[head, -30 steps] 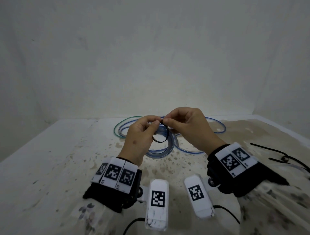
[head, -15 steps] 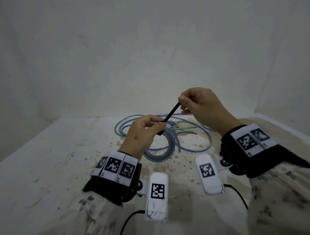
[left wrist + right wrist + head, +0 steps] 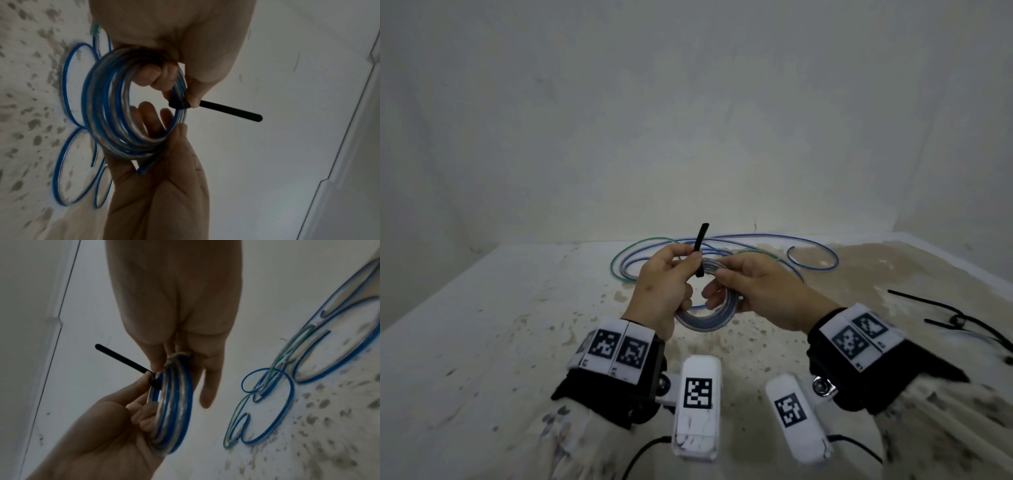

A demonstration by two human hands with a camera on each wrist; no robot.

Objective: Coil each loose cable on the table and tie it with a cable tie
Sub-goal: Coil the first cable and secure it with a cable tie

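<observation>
Black cable tie [image 3: 700, 250] now sits cinched on the coil [image 3: 705, 320], tail jutting above where the left hand [image 3: 662, 291] pinches it. The right hand [image 3: 760, 294] has dropped the tail and pinches the coil alongside. Bundle tied, I reckon.

Loose cables [image 3: 624, 265] behind coil [image 3: 705, 323], on table [image 3: 482, 342]

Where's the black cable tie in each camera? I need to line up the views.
Head: tie at centre, standing up from the left hand.
Left wrist: tie right of centre, pointing right.
Right wrist: tie left of centre, pointing up-left.
Shared landmark: the coil it sits on.
</observation>
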